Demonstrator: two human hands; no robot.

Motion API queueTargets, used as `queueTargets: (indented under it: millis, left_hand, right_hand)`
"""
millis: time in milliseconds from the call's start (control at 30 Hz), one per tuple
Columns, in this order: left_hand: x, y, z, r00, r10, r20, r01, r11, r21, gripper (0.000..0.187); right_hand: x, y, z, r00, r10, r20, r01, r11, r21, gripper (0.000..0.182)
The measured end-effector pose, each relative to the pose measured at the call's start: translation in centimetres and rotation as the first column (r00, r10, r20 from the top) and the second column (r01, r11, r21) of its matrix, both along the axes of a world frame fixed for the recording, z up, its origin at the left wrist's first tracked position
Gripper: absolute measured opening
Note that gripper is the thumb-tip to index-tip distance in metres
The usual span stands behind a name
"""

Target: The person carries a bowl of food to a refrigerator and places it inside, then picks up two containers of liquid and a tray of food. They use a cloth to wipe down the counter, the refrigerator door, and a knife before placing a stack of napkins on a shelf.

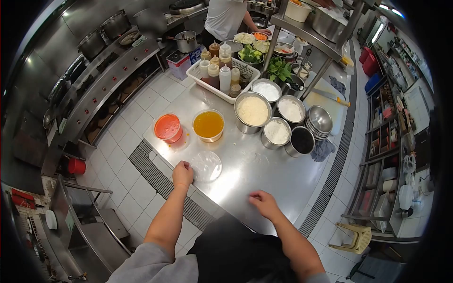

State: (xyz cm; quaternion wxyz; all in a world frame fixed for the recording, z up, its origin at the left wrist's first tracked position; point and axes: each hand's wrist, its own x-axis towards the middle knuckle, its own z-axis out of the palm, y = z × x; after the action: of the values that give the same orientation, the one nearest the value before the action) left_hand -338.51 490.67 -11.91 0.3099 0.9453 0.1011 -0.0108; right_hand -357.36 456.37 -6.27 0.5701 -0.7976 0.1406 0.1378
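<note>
My left hand [183,174] is at the left rim of a clear round plastic lid [207,166] lying on the steel table [264,177]. Its fingers are closed and appear to pinch that rim. Over the table's near side, my right hand [265,205] is loosely curled, fingers a little apart, with nothing in it. Beyond the lid stand a clear tub of orange-red liquid [168,127] with froth on top and a clear tub of amber liquid [208,124], both uncovered.
Steel containers of pale powder [252,111] and a dark-filled one [302,140] stand at right, by stacked bowls [321,119] and a grey cloth [323,150]. Behind are a white basket of squeeze bottles [225,78], vegetables [251,54], a shelf [306,28] and another person [225,19].
</note>
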Motion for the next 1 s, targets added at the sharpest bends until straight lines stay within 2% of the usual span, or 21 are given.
queueTargets:
  millis: [33, 133, 233, 300, 333, 433, 467, 567, 667, 767, 867, 967, 1000]
  left_hand:
    - [-0.6, -0.6, 0.9, 0.999, -0.024, -0.024, 0.024, 1.0, -0.015, 0.021]
    - [-2.8, -3.0, 1.1, 0.99, -0.122, -0.07, 0.118, 0.991, -0.064, 0.023]
    - [-5.6, -6.9, 1.8, 0.967, -0.253, -0.045, 0.247, 0.964, -0.102, 0.023]
    - [-6.3, -8.9, 2.4, 0.955, -0.281, -0.092, 0.265, 0.951, -0.159, 0.023]
    - [-6.5, -9.7, 2.5, 0.948, -0.298, -0.115, 0.273, 0.943, -0.187, 0.024]
    - [-6.9, -11.6, 1.8, 0.876, -0.472, -0.1, 0.44, 0.867, -0.234, 0.021]
    - [-7.0, -12.3, 1.1, 0.869, -0.488, -0.087, 0.45, 0.85, -0.273, 0.02]
    - [-7.4, -14.8, 1.6, 0.817, -0.565, -0.112, 0.508, 0.798, -0.323, 0.024]
    - [-8.4, -17.9, 2.7, 0.83, -0.556, -0.031, 0.518, 0.791, -0.326, 0.029]
    - [-9.3, -20.6, 3.6, 0.818, -0.57, -0.078, 0.529, 0.798, -0.289, 0.032]
    - [-10.1, -22.8, 2.9, 0.831, -0.556, 0.003, 0.548, 0.819, -0.172, 0.032]
    - [-10.9, -24.6, 2.8, 0.886, -0.463, -0.027, 0.462, 0.886, -0.033, 0.035]
    - [-10.9, -24.4, 1.7, 0.891, -0.454, 0.034, 0.454, 0.891, -0.018, 0.036]
  right_hand:
    - [1.4, 1.2, -0.7, 1.0, 0.029, -0.009, -0.028, 0.999, 0.027, 0.037]
    - [3.9, 4.3, -2.4, 0.996, -0.09, -0.027, 0.09, 0.996, 0.001, 0.042]
    - [4.4, 4.4, -7.0, 0.983, -0.183, 0.026, 0.185, 0.97, -0.157, 0.038]
    - [4.2, 2.5, -7.7, 0.969, -0.244, 0.025, 0.244, 0.947, -0.208, 0.033]
    - [3.8, 1.3, -7.9, 0.961, -0.276, 0.025, 0.274, 0.933, -0.232, 0.03]
    - [2.4, -1.7, -6.7, 0.944, -0.323, 0.068, 0.328, 0.896, -0.298, 0.022]
    - [2.0, -2.4, -5.4, 0.942, -0.321, 0.098, 0.334, 0.862, -0.382, 0.016]
    - [-0.1, -4.8, -4.7, 0.935, -0.326, 0.135, 0.353, 0.841, -0.411, 0.013]
    - [-1.7, -6.0, -4.3, 0.903, -0.412, 0.122, 0.426, 0.823, -0.376, 0.014]
    - [-3.1, -8.1, -4.7, 0.817, -0.574, -0.049, 0.567, 0.816, -0.11, 0.018]
    - [-5.0, -11.0, -4.0, 0.807, -0.573, -0.142, 0.588, 0.799, 0.122, 0.022]
    - [-10.8, -16.4, -1.1, 0.832, -0.475, -0.288, 0.553, 0.667, 0.499, 0.029]
    - [-13.0, -18.3, -1.2, 0.817, -0.493, -0.299, 0.571, 0.618, 0.541, 0.028]
